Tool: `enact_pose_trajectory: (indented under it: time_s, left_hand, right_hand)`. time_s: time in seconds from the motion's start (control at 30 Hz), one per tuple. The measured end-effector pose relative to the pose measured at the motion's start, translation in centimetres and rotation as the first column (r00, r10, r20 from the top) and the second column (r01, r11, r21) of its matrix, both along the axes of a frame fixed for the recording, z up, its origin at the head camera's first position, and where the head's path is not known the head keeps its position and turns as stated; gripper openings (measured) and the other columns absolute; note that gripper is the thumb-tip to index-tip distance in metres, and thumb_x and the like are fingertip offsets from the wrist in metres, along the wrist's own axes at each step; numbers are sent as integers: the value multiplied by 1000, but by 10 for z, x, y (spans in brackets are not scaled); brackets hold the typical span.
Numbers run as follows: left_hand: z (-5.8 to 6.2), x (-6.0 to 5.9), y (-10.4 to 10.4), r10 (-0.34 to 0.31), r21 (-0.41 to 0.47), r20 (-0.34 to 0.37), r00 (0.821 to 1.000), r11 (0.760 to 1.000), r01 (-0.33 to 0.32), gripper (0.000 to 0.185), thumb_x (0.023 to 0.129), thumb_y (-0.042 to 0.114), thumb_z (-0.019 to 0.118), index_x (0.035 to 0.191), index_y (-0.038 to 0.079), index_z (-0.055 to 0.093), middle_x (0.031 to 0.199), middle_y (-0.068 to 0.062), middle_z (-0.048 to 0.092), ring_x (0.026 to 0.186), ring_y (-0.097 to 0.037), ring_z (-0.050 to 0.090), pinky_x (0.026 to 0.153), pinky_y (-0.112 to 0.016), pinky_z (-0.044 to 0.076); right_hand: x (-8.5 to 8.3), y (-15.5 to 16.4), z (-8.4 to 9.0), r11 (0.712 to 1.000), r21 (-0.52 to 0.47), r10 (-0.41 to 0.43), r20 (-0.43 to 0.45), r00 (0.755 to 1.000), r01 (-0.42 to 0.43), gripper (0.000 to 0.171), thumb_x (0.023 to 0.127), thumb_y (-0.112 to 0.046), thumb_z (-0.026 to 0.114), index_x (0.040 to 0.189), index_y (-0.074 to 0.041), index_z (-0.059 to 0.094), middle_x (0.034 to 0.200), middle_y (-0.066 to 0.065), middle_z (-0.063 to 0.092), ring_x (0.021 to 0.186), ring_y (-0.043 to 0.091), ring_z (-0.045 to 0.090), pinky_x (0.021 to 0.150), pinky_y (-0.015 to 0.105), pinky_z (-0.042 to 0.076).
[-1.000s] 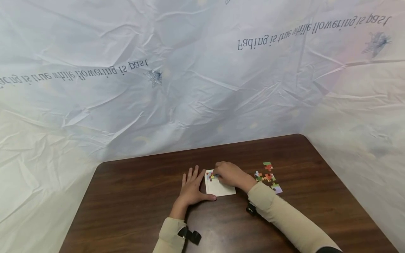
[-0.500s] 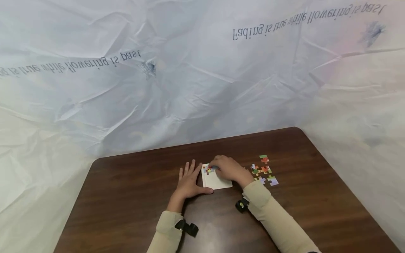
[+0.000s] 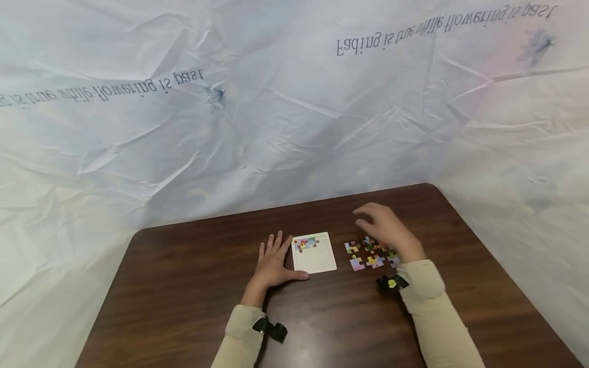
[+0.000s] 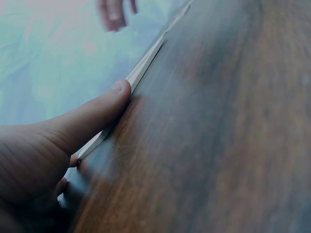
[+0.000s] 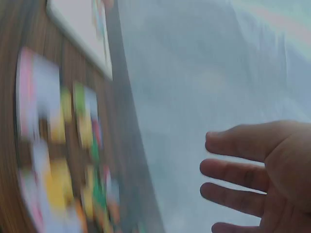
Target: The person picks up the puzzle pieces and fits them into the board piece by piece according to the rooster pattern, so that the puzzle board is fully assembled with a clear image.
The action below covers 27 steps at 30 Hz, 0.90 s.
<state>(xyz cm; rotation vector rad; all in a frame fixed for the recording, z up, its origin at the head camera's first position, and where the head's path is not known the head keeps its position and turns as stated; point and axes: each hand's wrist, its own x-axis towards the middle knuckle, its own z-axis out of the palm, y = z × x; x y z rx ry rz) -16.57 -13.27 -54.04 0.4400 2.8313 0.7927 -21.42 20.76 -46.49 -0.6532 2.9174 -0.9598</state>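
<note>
As only right wrist shows, right hand, fingers parted

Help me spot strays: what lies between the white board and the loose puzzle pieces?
Between the white board and loose puzzle pieces, the head view shows bare tabletop.

Left fingers — thumb against a pale board
</note>
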Motion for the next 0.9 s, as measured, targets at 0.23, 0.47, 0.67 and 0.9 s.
enact_pose_trajectory:
  time_s: [0.23, 0.47, 0.67, 0.9]
  left_hand:
    - [-1, 0, 0, -4, 1, 8, 1000, 1000, 4, 124, 76, 65, 88, 170, 14, 26, 176, -19, 7, 162, -43, -1, 126, -65, -1]
    - [0, -2, -4, 1, 5, -27, 1000, 1000, -1, 123, 76, 62, 90, 169, 12, 27, 175, -20, 10, 161, -45, 1, 126, -66, 0]
    - [-1, -2, -6, -12, -12, -15, 1000, 1000, 12, 124, 77, 65, 87, 170, 13, 25, 176, -19, 8, 161, -44, 0, 126, -65, -1]
    - [-2, -1, -4, -3, -15, -18, 1000, 1000, 2, 123, 76, 66, 87, 169, 13, 26, 176, -18, 9, 162, -43, 1, 127, -64, 0]
  right_hand:
    - [-5, 58, -9, 986, 95, -144, 80, 986, 136, 22, 104, -7, 63, 117, 8, 73, 119, 29, 69, 104, 44, 66, 85, 61, 54]
    - [-12, 62, -22, 991, 94, -113, 166, 980, 99, 19, 102, -3, 64, 115, 7, 75, 117, 28, 70, 100, 42, 68, 85, 60, 56]
    - [-11, 57, -27, 990, 98, -121, 179, 976, 105, 21, 101, -1, 67, 116, 9, 75, 117, 29, 70, 98, 39, 68, 84, 58, 57]
    - [-10, 56, -28, 989, 85, -137, 167, 976, 124, 21, 100, -2, 68, 117, 10, 74, 116, 28, 70, 93, 36, 68, 81, 56, 58]
